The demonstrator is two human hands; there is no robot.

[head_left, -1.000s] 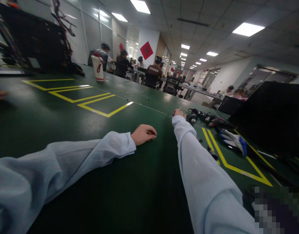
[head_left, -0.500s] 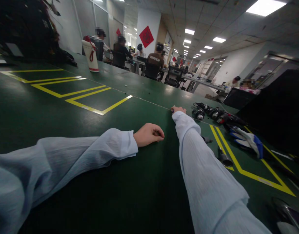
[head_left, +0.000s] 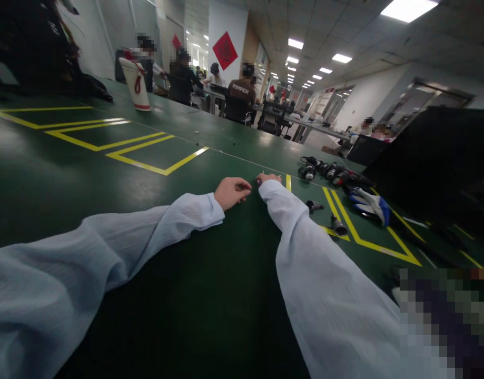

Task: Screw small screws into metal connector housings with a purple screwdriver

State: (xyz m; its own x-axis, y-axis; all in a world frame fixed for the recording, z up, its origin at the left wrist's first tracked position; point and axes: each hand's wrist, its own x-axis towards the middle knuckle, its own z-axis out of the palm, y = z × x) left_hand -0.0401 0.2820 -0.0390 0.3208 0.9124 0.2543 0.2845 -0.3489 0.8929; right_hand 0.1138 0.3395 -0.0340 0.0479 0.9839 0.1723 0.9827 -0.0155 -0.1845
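My left hand (head_left: 231, 193) is just above the green tabletop (head_left: 234, 295), its fingers curved and thumb slightly apart, with nothing visible between them. Close to its right, my right hand (head_left: 270, 179) is stretched farther forward. Its fingers are closed, and a small pale tip and a dark spot show at them; what they hold is too small to make out. To the right of my right sleeve lie a small dark fitting (head_left: 314, 206) and a hollow metal cylinder (head_left: 338, 226), near yellow tape lines (head_left: 356, 231).
Dark tools with metal ends (head_left: 307, 172) lie at the right, beside a blue and white glove (head_left: 368, 206). A white cup (head_left: 136, 87) stands at the far left, beyond yellow taped outlines (head_left: 165, 171). A black panel (head_left: 435, 158) rises at right. People sit behind.
My left hand has moved forward toward my right hand, and its thumb and fingers have parted slightly. My right hand remains closed. The view has shifted to the right.
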